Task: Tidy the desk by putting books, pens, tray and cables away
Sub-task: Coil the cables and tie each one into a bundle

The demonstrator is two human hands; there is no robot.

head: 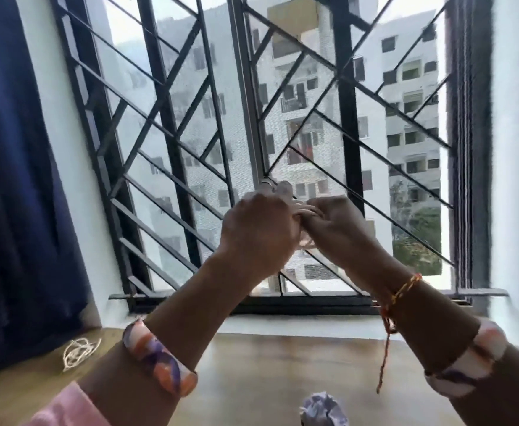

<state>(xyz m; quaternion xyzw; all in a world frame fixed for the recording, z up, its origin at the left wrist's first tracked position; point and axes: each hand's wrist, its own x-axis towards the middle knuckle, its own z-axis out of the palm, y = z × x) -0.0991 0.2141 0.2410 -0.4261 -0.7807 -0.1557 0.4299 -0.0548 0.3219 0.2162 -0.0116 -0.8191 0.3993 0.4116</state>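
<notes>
Both my hands are raised in front of the window, pressed together. My left hand (256, 229) and my right hand (336, 229) are closed around a thin white cable (303, 210), whose loops show between the fingers; most of it is hidden inside my grip. A second white cable (78, 353) lies coiled loosely on the wooden desk (267, 370) at the far left, near the curtain. No books, pens or tray are in view.
A barred window (283, 118) with a mesh screen fills the wall behind the desk. A dark blue curtain (15, 195) hangs at the left. A crumpled pale purple wad (324, 408) sits at the desk's front edge, below my hands.
</notes>
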